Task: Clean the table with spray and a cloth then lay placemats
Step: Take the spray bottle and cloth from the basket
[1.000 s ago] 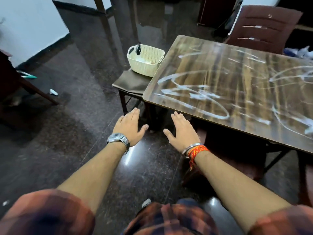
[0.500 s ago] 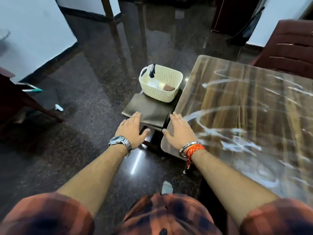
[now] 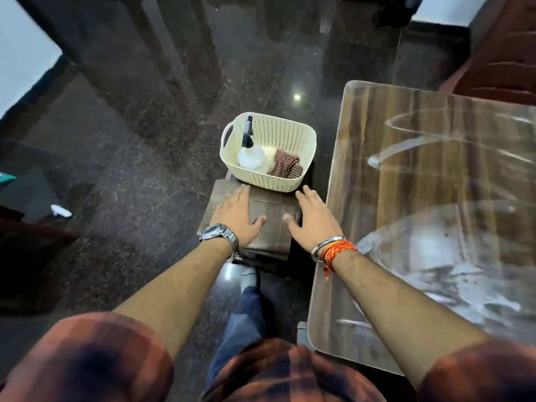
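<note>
glossy wood table (image 3: 406,175), perforated plastic basket (image 3: 293,132)

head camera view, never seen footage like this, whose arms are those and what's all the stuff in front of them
There is no machine here. A person wears one wide-angle camera on the head, looking down, so the two arms are their own. The left hand, with a watch, and the right hand, with orange thread, are spread flat with straight fingers over a brown woven surface. This may be placemats stacked on a stool, and it is unclear whether the hands touch it. Neither hand holds anything. Just beyond sits a cream basket holding a spray bottle and a checked cloth. On the right is the wooden table, streaked with white smears and not yet wiped.
</note>
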The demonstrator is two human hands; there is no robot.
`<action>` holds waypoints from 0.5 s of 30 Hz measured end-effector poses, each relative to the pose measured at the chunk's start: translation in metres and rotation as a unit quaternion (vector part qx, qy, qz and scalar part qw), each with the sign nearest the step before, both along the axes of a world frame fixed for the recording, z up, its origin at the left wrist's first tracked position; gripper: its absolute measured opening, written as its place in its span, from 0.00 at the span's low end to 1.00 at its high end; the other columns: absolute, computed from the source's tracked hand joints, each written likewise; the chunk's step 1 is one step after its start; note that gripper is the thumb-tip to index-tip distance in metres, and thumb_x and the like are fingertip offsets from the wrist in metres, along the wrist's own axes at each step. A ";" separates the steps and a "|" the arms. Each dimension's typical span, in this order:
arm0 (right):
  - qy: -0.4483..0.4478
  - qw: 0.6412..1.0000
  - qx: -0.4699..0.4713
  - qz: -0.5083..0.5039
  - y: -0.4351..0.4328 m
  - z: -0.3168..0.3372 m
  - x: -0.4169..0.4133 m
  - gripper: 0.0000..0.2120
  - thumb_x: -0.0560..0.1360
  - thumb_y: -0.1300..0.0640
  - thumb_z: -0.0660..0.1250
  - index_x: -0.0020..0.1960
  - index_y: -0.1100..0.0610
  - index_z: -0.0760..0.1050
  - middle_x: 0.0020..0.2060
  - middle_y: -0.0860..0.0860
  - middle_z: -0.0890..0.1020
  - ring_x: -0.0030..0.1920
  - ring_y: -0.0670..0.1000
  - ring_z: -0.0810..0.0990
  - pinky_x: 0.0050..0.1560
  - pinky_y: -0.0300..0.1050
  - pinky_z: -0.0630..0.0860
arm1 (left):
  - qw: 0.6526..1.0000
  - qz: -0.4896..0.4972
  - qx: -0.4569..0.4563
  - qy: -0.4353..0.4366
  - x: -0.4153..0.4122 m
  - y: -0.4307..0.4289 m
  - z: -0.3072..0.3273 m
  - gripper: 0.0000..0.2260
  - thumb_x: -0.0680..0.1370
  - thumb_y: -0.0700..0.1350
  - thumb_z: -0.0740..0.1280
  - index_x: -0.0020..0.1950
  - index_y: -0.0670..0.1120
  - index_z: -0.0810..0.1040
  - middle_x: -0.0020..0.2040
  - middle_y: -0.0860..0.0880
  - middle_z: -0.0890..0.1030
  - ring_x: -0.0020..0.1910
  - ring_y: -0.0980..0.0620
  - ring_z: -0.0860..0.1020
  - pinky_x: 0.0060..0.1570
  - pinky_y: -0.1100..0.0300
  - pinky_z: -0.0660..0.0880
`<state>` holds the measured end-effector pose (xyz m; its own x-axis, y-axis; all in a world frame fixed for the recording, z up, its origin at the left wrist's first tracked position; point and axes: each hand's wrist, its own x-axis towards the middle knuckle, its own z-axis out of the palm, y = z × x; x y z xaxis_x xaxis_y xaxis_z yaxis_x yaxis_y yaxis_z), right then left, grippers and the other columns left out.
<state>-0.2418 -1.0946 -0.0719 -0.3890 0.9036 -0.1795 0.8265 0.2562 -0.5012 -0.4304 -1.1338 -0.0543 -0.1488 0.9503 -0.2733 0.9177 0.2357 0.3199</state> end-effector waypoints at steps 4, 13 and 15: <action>0.037 0.994 -0.038 -0.092 0.045 -0.017 -0.034 0.29 0.77 0.49 0.64 0.74 0.59 0.62 0.75 0.55 0.61 0.74 0.54 0.59 0.73 0.45 0.57 | 1.000 -0.023 -0.014 -0.009 -0.044 0.065 -0.019 0.38 0.77 0.55 0.67 0.78 0.39 0.54 0.78 0.40 0.61 0.75 0.41 0.62 0.71 0.46 0.64; 0.123 0.918 -0.090 -0.367 0.156 -0.063 -0.104 0.16 0.74 0.60 0.65 0.61 0.60 0.72 0.53 0.58 0.80 0.52 0.58 0.79 0.52 0.39 0.73 | 0.988 0.047 -0.020 -0.145 -0.101 0.202 -0.053 0.34 0.72 0.41 0.75 0.73 0.39 0.62 0.70 0.41 0.71 0.67 0.41 0.71 0.64 0.52 0.70; 0.102 0.907 -0.122 -0.391 0.176 -0.076 -0.108 0.15 0.73 0.62 0.65 0.59 0.60 0.72 0.51 0.59 0.81 0.52 0.58 0.79 0.48 0.38 0.71 | 0.985 0.051 -0.038 -0.159 -0.098 0.213 -0.062 0.30 0.70 0.35 0.73 0.69 0.41 0.64 0.60 0.43 0.75 0.58 0.41 0.76 0.52 0.54 0.73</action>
<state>-0.3498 -0.9187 -0.1478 0.3061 0.8605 -0.4073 0.5921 -0.5071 -0.6263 -0.5281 -0.9212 -0.1160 -0.1381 0.9102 -0.3904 0.7447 0.3553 0.5650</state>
